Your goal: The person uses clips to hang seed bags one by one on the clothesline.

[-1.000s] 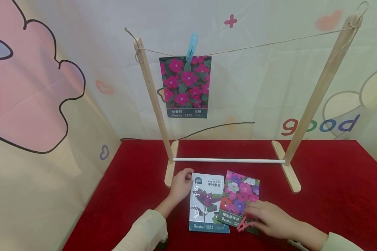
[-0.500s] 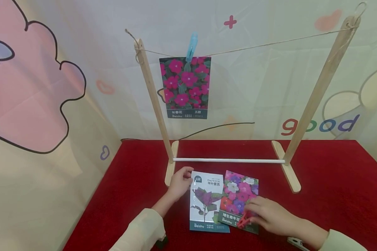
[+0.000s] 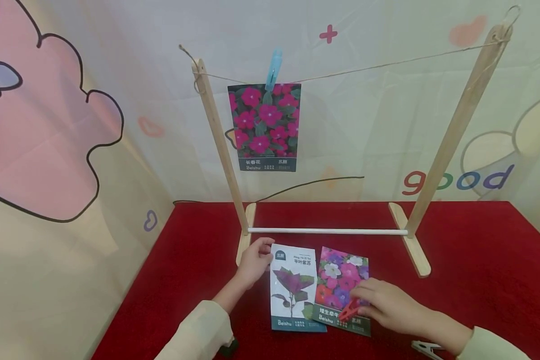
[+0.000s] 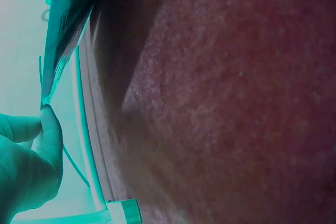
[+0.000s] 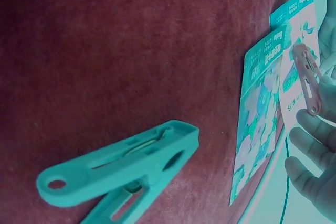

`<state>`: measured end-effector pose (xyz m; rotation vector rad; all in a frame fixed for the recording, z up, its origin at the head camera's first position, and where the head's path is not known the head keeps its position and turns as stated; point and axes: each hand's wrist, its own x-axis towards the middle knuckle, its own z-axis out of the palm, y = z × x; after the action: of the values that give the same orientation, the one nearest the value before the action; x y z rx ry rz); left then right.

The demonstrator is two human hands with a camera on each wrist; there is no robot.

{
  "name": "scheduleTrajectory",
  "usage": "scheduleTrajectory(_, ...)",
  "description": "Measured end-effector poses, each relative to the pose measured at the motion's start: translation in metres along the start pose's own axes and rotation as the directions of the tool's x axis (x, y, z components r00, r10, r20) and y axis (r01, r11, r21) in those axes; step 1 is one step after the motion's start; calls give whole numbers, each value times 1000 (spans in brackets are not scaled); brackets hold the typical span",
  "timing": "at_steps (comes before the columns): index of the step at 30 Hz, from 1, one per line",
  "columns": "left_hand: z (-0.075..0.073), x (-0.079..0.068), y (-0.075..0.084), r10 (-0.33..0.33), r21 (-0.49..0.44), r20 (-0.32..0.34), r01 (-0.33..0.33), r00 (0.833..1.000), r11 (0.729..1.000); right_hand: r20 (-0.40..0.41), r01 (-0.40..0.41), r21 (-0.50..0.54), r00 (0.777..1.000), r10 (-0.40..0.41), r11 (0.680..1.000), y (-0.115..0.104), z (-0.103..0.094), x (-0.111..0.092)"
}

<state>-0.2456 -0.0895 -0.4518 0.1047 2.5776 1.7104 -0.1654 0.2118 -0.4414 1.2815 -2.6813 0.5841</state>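
My left hand (image 3: 254, 262) pinches the upper left corner of a white seed packet (image 3: 292, 295) with a purple-leaved plant on it. In the left wrist view the packet (image 4: 65, 35) is tilted up off the red cloth between thumb and finger. My right hand (image 3: 387, 305) holds a red clothespin (image 3: 350, 310) between thumb and fingers, over the lower part of a petunia seed packet (image 3: 342, 280). This packet lies flat, its left edge close beside the white one. The right wrist view also has the red clothespin (image 5: 307, 77) in the fingers.
Behind stands a wooden frame with two posts (image 3: 459, 130), a white crossbar (image 3: 328, 231) and a string (image 3: 387, 64). A pink-flower seed packet (image 3: 265, 120) hangs there from a blue clothespin (image 3: 274, 70). Another pale clothespin (image 3: 425, 346) lies by my right wrist.
My left hand has shifted slightly left and up, raising the white packet's top edge away from the petunia packet. The red clothespin has turned a little in my right fingers.
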Motion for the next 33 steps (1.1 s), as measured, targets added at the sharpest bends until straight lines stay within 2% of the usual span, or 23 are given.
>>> scheduleTrajectory(13, -10, 1, 4, -26, -7, -37, 26, 999, 1000, -97, 67, -96, 992, -76, 993, 1, -5, 5)
scheduleTrajectory(23, -17, 0, 12, -9, 1, -52, 9, 999, 1000, -79, 10, -81, 997, -17, 997, -2, -14, 8)
scheduleTrajectory(33, -19, 2, 17, 17, -18, -76, -18, 997, 1000, -112, 17, -124, 993, -31, 992, 1, -21, 13)
